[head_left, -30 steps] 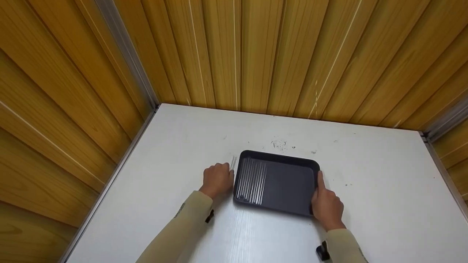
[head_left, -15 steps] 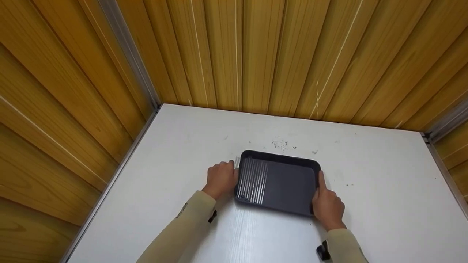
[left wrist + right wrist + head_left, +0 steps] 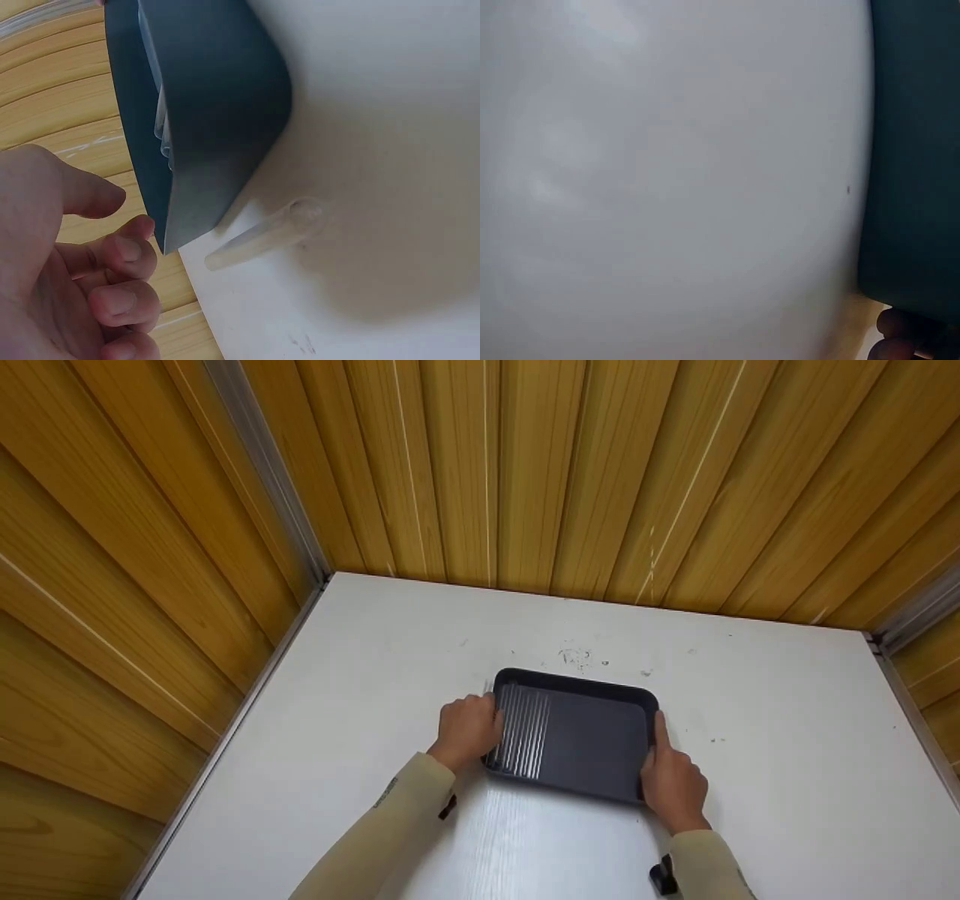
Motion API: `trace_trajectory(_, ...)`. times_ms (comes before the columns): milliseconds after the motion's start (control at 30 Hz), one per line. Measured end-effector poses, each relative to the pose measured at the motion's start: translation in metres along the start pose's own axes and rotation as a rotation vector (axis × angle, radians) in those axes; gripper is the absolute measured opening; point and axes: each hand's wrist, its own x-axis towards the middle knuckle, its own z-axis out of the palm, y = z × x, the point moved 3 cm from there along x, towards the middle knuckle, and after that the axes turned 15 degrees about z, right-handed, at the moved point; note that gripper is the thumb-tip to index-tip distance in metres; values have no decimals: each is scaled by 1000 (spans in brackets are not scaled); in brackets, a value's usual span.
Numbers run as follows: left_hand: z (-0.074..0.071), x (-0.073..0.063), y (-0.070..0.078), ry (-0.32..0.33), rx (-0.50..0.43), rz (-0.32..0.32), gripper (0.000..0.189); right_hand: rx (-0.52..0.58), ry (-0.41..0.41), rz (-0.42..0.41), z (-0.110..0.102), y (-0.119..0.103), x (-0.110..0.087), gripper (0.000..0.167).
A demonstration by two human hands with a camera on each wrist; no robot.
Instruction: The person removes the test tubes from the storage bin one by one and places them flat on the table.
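Note:
A dark grey tray (image 3: 600,742) lies on the white table, with several clear test tubes (image 3: 523,735) side by side in its left half. My left hand (image 3: 466,729) is at the tray's left rim, partly over it. In the left wrist view its fingers (image 3: 124,300) curl loosely with nothing visible between them and the thumb, and one fingertip is close to the rim. Outside the tray, a loose test tube (image 3: 259,236) lies on the table. My right hand (image 3: 675,787) grips the tray's right side, index finger along the rim; the right wrist view shows little of this hand.
Wood-patterned panels (image 3: 525,472) wall the white table (image 3: 787,735) at the back and sides. Dark specks (image 3: 576,658) mark the tabletop behind the tray. A metal frame edge (image 3: 225,735) runs along the table's left side.
My left hand has moved right, from beside the tray to over its left rim, covering some tube ends. The right hand and the tray have hardly moved.

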Motion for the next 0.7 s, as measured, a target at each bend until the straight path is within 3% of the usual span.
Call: trace_trajectory(700, 11, 2, 21, -56, 11, 50, 27, 1, 16, 0, 0, 0, 0, 59)
